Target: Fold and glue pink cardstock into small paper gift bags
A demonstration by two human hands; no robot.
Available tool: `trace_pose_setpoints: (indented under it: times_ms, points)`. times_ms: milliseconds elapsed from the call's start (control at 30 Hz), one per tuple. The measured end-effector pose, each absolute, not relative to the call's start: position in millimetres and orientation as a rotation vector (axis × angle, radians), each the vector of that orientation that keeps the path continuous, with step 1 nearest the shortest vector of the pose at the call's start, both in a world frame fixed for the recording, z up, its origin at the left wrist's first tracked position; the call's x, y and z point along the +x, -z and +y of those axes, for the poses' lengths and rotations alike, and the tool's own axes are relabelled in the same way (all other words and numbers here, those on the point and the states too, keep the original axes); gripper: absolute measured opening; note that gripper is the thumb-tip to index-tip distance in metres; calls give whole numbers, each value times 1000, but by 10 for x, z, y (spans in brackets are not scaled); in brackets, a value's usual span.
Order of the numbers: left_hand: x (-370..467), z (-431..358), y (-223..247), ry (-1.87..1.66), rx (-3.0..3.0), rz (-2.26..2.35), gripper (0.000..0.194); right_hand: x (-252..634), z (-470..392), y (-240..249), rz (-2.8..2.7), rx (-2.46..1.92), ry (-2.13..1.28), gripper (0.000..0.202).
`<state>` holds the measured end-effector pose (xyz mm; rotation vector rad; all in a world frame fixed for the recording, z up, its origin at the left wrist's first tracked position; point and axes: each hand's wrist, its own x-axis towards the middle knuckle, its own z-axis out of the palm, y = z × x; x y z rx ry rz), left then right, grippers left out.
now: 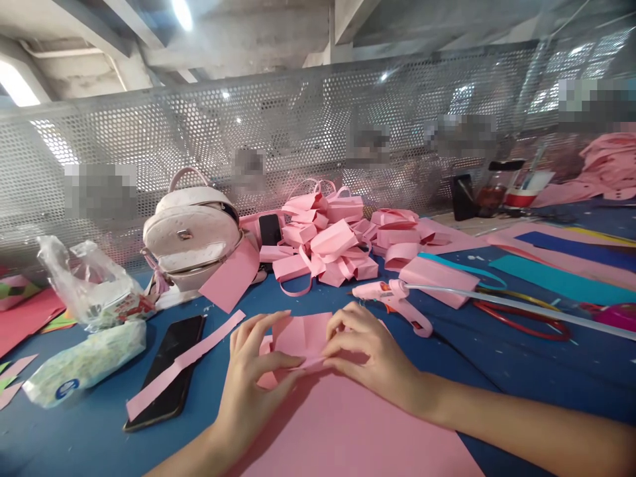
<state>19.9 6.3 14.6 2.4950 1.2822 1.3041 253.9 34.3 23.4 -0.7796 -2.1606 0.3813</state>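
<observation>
Left hand and right hand pinch folded pink paper, apparently along a crease; a glue gun lies beyond the right hand.

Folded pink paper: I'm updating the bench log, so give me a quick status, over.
Left hand and right hand both pinching folded pink paper. Paper creased, above larger pink sheet. Glue gun close beyond right hand, untouched.

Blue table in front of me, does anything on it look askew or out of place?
Yes, slightly: a narrow pink paper strip lies slantwise across a black rectangular smartphone, left of your left hand. It looks odd there, apart from the pile of folded pink paper pieces.
</observation>
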Motion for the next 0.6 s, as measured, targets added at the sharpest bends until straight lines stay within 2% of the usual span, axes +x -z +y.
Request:
trace_pose_setpoints:
  times_ms: [67, 167, 233, 367, 600]
  points:
    - [229, 58, -152, -1286, 2489, 1311, 11, 2504, 340, -238, -2181, -763, -383, 7]
    - [272, 49, -162, -1278, 2465, 1342, 8, 2450, 329, -262, -2168, -777, -398, 17]
    - [302, 45, -175, -1278, 2449, 1341, 10, 2424, 321, -280, -2169, -800, -398, 22]
    - [338, 48, -208, -1250, 2450, 1312, 19, 2411, 315, -303, -2189, -848, -398, 17]
    - [229, 78, -212, -1181, 2436, 1324, 19, 2490, 372, -324, -2184, -854, -473, 26]
